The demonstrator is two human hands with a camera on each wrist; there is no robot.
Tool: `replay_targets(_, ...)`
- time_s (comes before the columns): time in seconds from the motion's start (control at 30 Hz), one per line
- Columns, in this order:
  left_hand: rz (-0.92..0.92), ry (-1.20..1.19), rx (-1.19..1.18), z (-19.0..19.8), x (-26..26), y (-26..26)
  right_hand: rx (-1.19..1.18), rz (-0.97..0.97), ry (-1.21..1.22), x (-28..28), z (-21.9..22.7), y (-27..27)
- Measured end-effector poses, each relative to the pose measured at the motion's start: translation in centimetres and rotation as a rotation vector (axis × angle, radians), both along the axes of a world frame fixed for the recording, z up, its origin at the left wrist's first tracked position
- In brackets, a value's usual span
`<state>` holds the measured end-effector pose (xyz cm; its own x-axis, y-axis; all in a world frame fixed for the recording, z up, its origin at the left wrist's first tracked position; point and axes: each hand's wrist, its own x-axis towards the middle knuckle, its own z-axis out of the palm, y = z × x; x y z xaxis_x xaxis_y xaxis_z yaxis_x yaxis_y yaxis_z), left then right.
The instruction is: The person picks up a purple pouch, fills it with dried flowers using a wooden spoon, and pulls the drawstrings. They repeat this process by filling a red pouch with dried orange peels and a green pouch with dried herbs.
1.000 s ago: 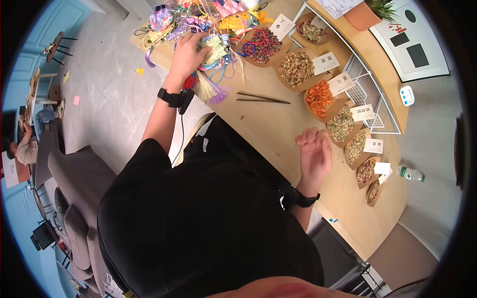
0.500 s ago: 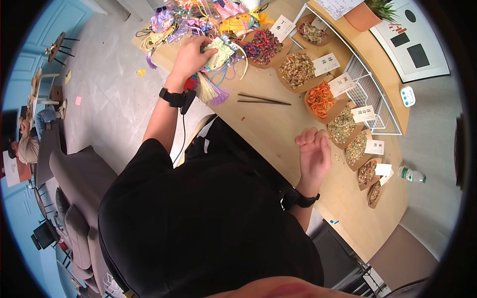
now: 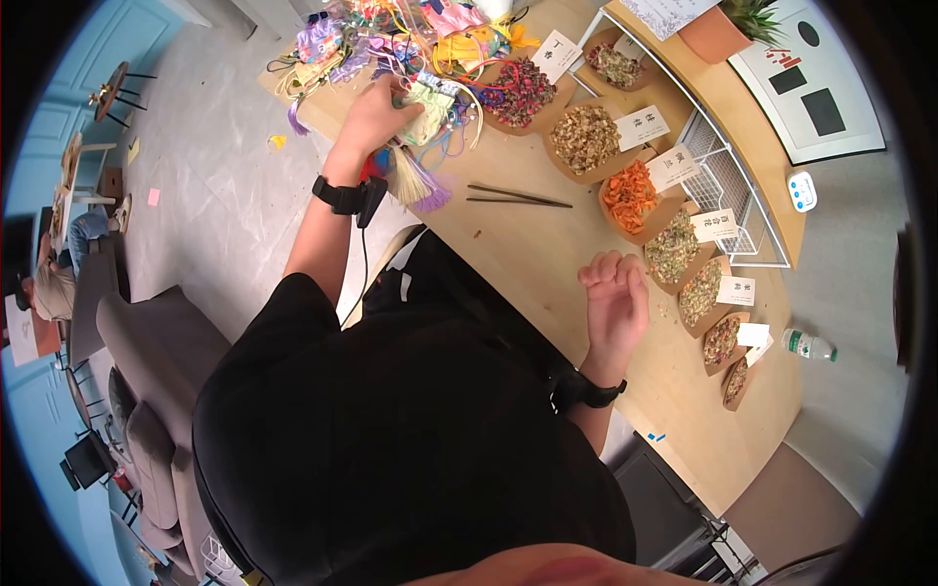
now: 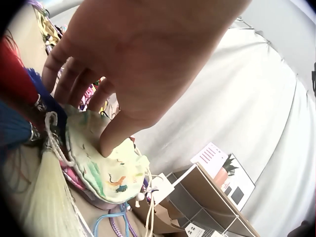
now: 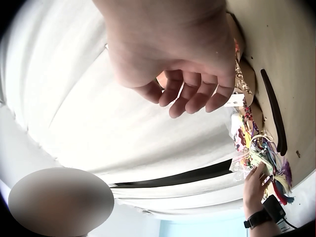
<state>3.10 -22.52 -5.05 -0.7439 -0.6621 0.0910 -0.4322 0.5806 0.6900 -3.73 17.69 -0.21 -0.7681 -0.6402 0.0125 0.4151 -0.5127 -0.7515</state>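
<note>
My left hand (image 3: 377,115) is at the pile of sachets on the far left of the table, gripping a pale yellow-green embroidered sachet (image 4: 106,163). In the left wrist view the thumb lies across its face and the fingers go behind its edge. A cream tassel (image 4: 52,192) hangs beside the sachet, and a red tassel (image 4: 17,71) and a blue tassel (image 4: 12,123) are nearby. My right hand (image 3: 618,305), palm up and fingers loosely curled, holds nothing over the table near the paper trays. Dark chopsticks (image 3: 518,197) lie between the two hands.
Boat-shaped paper trays of dried flowers and herbs, with name cards, curve along the table's far side; one holds orange petals (image 3: 630,198). Behind them stand a white wire rack (image 3: 718,176) and a potted plant (image 3: 711,37). A plastic bottle (image 3: 809,344) is at the right.
My left hand has taken hold of the pale green sachet and raised and turned it slightly within the pile. My right hand has hardly moved.
</note>
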Motion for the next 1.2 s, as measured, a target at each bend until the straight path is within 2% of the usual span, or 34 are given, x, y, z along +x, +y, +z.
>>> replay_targets(0.2, -0.029, -0.077, -0.03, 0.1, -0.8, 1.3, 0.004, 0.005, -0.006, 0.0, -0.2, -0.1)
replay_targets(0.3, -0.011, -0.258, -0.03, -0.4, -1.5, 1.0, 0.01, 0.003, -0.011, -0.1, -0.4, 0.0)
replay_targets(0.4, -0.07, -0.356, 0.066, 0.5, -2.1, 1.1, 0.01, 0.0, -0.015, -0.2, -0.6, 0.1)
replay_targets(0.5, -0.097, -0.334, 0.059, -0.5, -2.3, 0.8, -0.005, -0.001, -0.02, -0.2, -0.6, 0.0)
replay_targets(0.6, -0.064, -0.198, 0.134, 0.0, -1.5, 1.1, -0.036, -0.004, -0.026, -0.3, -1.0, 0.2)
replay_targets(0.7, 0.009, 0.053, 0.348, 0.7, -0.1, 1.0, -0.034, -0.01, -0.031, -0.3, -1.2, 0.6)
replay_targets(0.73, 0.037, 0.129, 0.363, 3.5, 0.4, 2.5, -0.03, -0.013, -0.033, -0.3, -1.2, 0.6)
replay_targets(0.87, 0.086, 0.23, 0.415, 5.0, 2.0, 1.8, 0.014, -0.011, -0.035, -0.2, -0.9, 0.5)
replay_targets(0.97, 0.078, 0.47, 0.416, 6.1, 2.4, 2.6, 0.033, -0.016, -0.037, 0.1, -0.6, 0.1)
replay_targets(1.1, 0.24, 0.454, 0.006, 7.1, 2.5, 3.3, 0.02, -0.004, -0.035, 0.2, -0.8, -0.2)
replay_targets(1.13, 0.267, 0.482, -0.16, 7.2, 2.3, 3.5, 0.01, -0.004, -0.034, 0.2, -0.9, -0.2)
replay_targets(1.2, 0.237, 0.43, -0.294, 6.9, 2.0, 3.3, -0.001, -0.006, -0.035, 0.3, -1.1, -0.1)
